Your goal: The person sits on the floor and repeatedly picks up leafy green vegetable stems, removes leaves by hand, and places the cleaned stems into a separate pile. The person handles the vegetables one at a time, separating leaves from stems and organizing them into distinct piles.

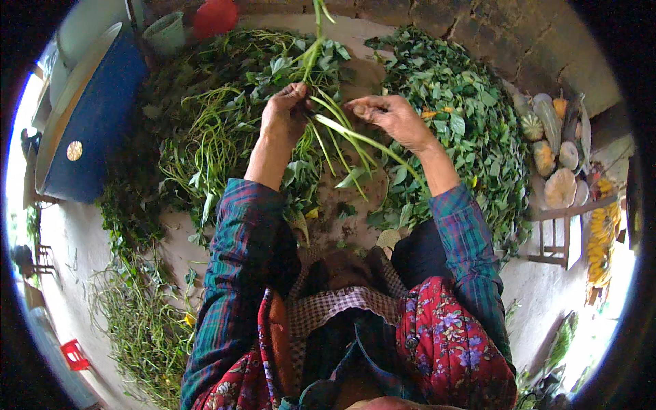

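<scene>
My left hand [288,110] is closed on a bundle of green leafy vine stems [353,134], whose bare ends fan out to the lower right; a thicker stem rises above the fist. To its right, my right hand [382,115] is raised with thumb and fingertips close together near the stems; whether it pinches anything is unclear. Behind and left of my left hand lies a tangle of long vines with leaves [215,128]. To the right of my right hand is a large heap of green leaves [461,118]. Darkened fingertips show on both hands.
A blue container [97,123], a pale green basket [166,33] and a red round object [215,18] stand at upper left. Pumpkins and other squashes [559,188] lie at the right beside a wooden stool [553,246]. More thin stems [148,328] cover the floor at lower left.
</scene>
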Tool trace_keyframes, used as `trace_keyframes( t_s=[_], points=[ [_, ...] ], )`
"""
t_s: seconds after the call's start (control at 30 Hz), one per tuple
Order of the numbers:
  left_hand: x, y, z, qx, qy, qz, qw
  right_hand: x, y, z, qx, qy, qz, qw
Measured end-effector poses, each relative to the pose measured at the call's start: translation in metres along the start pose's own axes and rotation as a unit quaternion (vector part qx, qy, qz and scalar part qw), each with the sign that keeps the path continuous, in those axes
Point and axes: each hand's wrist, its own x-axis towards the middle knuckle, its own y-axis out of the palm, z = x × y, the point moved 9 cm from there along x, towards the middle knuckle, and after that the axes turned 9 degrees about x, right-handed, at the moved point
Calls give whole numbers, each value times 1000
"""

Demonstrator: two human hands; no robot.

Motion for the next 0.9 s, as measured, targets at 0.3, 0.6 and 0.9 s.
trace_keyframes(
  t_s=[0.3, 0.6, 0.9],
  points=[
    [37, 8, 2, -95, -15, 0, 995, -39, 18, -21, 331, 110, 50, 936],
    [59, -17, -16, -3, 7, -60, 998, -57, -21, -24, 276, 109, 12, 955],
    [57, -11, -13, 22, 20, -78, 997, -56, -50, -21, -11, 117, -27, 993]
  ],
)
